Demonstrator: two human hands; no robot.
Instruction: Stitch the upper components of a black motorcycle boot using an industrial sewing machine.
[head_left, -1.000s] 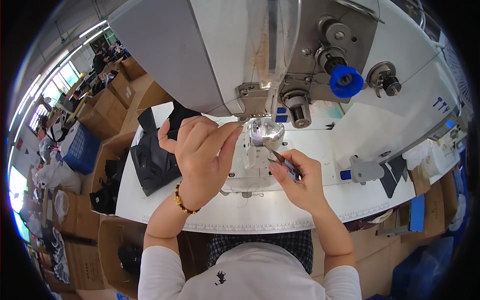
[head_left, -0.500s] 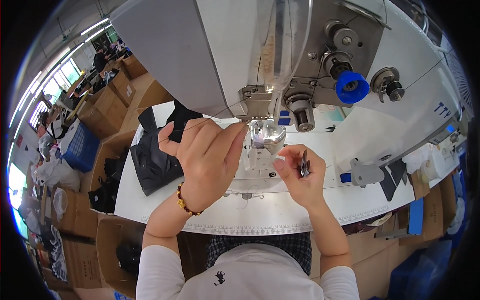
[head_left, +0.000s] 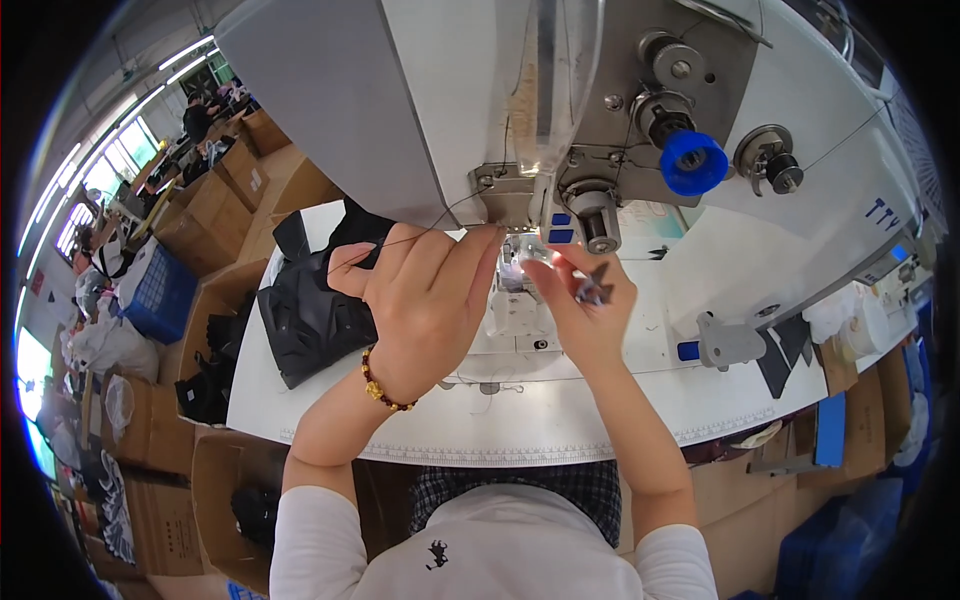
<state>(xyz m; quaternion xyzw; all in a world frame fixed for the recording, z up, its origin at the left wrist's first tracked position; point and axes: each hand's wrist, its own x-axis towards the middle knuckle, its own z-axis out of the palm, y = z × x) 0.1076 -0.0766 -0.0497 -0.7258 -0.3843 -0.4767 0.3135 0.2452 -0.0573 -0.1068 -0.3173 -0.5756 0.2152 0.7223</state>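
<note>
My left hand (head_left: 425,300), a beaded bracelet on its wrist, is closed in a pinch on dark thread (head_left: 452,206). The thread runs over its fingers and up to the guide on the head of a white sewing machine (head_left: 320,100). Its fingertips are just under the needle area. My right hand (head_left: 590,325) is closed around small metal thread snips (head_left: 594,288), blurred by motion. That thumb and forefinger reach close to the needle area, across from the left fingertips. The needle itself is hidden from me.
Folded black fabric pieces (head_left: 315,315) lie on the white table (head_left: 500,425) to the left. A blue tension knob (head_left: 693,162) sticks out above the right hand. Cardboard boxes (head_left: 208,212) stand at the left; a grey metal lever (head_left: 728,342) is at the right.
My right hand has moved up and left with the snips, toward the needle area. My left hand has shifted slightly right, still pinching the thread.
</note>
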